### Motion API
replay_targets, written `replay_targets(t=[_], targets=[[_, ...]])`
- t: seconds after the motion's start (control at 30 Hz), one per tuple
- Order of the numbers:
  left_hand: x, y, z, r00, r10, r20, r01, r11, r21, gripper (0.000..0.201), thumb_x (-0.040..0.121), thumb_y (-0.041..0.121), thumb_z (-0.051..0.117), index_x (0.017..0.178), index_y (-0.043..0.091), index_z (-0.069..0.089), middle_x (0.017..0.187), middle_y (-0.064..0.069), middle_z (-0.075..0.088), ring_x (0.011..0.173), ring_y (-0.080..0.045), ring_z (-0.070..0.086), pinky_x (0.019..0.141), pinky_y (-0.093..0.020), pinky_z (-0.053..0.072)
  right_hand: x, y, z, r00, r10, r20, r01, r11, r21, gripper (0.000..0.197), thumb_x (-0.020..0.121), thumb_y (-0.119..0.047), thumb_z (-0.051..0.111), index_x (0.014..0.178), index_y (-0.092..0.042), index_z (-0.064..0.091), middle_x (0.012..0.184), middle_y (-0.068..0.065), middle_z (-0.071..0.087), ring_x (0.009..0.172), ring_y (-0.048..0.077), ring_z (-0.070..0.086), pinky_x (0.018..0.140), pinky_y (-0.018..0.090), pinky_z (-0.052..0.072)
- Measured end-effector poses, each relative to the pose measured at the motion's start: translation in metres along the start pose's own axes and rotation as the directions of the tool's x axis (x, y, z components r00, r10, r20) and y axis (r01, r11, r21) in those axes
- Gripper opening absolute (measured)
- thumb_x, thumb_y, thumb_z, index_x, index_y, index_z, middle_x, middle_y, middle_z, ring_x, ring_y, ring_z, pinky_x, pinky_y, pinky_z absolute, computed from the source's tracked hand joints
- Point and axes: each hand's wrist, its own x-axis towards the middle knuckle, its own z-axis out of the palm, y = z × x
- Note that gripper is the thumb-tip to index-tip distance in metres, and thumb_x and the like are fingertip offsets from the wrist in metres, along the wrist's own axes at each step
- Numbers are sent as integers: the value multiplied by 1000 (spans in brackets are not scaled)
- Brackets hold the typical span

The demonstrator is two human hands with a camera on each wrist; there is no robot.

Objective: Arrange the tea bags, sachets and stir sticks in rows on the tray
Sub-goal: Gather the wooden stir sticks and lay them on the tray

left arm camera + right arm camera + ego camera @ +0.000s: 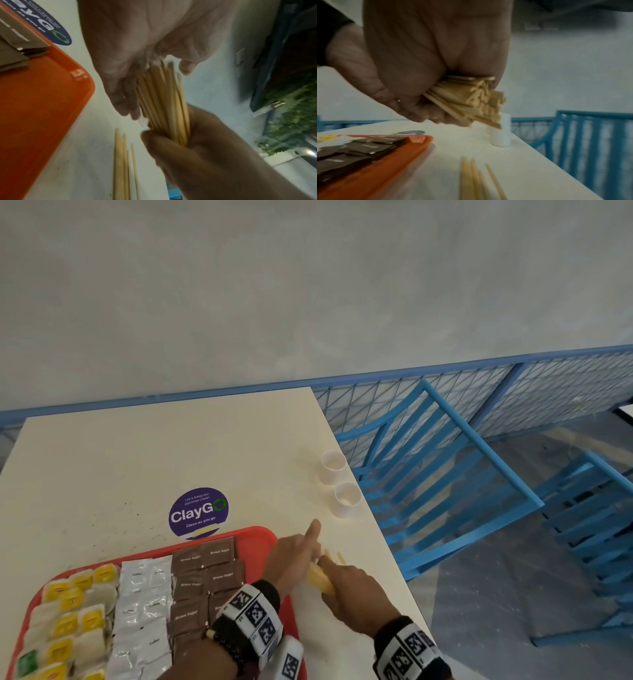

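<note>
Head view: stir sticks [320,578] barely visible.

A cream-coloured tabletop [137,467] with a few dark specks carries a round purple sticker [198,512] printed "ClayGo" and "Clean as you go" in white, with a green ring for the last letter. Near the tabletop's right edge stand two small white paper cups [332,466], upright and just beside each other; the nearer cup [347,498] has something pale at its bottom. Beyond that edge a blue slatted chair [445,474] is tucked close, with a second blue chair [599,529] further right. A blue wire-mesh railing [548,392] runs behind them, below a plain grey wall [308,285], and the grey floor [496,594] shows under the chairs.
</note>
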Motion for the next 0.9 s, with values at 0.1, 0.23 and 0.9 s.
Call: replay_targets(t=[0.1, 0.23, 0.9], targets=[[-19, 0, -3, 1000, 30, -4, -30, 997, 65, 57, 99, 58, 40, 83, 17, 76, 85, 10, 74, 82, -3, 68, 77, -24, 49, 5, -24, 3, 997, -37, -61, 30, 993, -117, 43, 97, -27, 46, 139, -24, 34, 113, 6, 64, 96, 33, 61, 76, 41, 49], [-31, -8, -24, 991, 42, -127, -84, 934, -348, 56, 96, 61, 41, 93, 18, 77, 97, 1, 77, 97, -16, 70, 93, -38, 52, 5, -41, -1, 985, 35, -171, -5, 985, 174, 35, 95, -49, 52, 120, -25, 48, 99, 0, 66, 88, 26, 61, 72, 38, 46], [-64, -42, -83, 967, -242, 77, 216, 625, -750, 89, 82, 81, 35, 106, 3, 70, 92, -14, 74, 82, -26, 69, 79, -41, 54, 2, -90, 5, 992, -51, -112, 96, 894, 437, 28, 90, -29, 57, 118, -28, 60, 100, 1, 71, 89, 19, 68, 74, 34, 54]])
